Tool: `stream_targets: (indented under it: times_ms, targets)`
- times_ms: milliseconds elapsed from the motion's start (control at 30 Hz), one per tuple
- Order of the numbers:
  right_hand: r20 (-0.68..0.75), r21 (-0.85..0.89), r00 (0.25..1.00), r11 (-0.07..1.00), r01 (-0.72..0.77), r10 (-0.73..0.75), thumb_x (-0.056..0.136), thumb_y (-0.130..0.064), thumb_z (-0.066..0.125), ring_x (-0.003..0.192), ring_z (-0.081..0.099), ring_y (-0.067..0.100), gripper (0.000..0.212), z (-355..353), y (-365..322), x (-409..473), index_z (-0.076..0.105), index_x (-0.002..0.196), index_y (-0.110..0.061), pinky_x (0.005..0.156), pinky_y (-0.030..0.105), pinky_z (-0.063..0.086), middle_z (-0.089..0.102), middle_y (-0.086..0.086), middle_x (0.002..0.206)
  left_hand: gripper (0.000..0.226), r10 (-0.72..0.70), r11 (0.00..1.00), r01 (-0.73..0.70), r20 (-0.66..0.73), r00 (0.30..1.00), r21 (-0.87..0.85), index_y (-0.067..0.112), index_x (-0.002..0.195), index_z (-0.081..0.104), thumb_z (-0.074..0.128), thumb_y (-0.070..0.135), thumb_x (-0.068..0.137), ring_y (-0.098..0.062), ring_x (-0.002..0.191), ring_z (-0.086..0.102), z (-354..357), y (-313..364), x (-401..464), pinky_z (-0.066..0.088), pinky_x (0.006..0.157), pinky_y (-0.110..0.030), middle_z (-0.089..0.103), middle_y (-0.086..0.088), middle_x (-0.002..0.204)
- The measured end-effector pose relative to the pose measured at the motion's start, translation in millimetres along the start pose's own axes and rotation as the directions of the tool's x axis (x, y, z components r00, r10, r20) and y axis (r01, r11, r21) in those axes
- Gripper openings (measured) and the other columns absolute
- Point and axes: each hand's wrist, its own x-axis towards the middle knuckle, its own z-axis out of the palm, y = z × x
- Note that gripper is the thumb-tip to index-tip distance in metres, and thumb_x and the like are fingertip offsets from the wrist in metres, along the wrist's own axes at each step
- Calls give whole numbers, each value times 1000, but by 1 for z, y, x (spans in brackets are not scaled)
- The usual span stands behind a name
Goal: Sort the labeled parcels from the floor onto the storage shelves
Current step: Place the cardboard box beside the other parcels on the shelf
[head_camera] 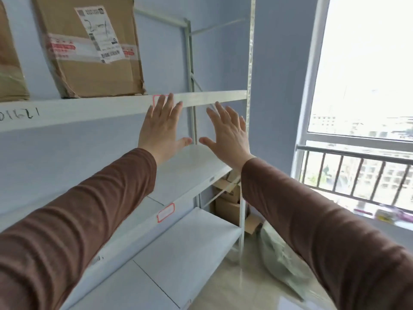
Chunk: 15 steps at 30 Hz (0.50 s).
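My left hand [161,128] and right hand [228,133] were spread flat and held nothing. Beyond them, the labeled cardboard parcel [89,50] stood on the upper shelf [212,97]; it looked stiff and light, best gripped at both sides.

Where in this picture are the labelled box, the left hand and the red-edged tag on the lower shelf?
Box [89,50]: head view, on its front face by the shipping label.
Left hand [159,128]: head view, on the back of the hand.
Tag [165,212]: head view, on its white middle.
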Motion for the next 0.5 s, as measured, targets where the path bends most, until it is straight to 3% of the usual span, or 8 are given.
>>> stream_targets:
  times_ms: [300, 500]
  targets:
    - [66, -313, 933, 895, -318, 354, 95, -56, 62, 160, 2, 26, 85, -95, 114, -174, 19, 163, -29, 127, 57, 7, 7, -1, 173, 96, 310, 930, -278, 108, 945, -238, 21, 163, -5, 51, 62, 97, -26, 157, -16, 27, 198, -40, -6, 127, -47, -16, -6, 171]
    - [3, -491, 819, 715, -498, 573, 94, -54, 64, 159, 3, 25, 89, -196, 180, -301, 15, 164, -28, 127, 58, 6, 6, -2, 173, 98, 548, 796, -475, 113, 829, -376, 20, 163, -8, 49, 64, 97, -26, 156, -21, 11, 365, -83, -11, 125, -46, -22, -4, 169]
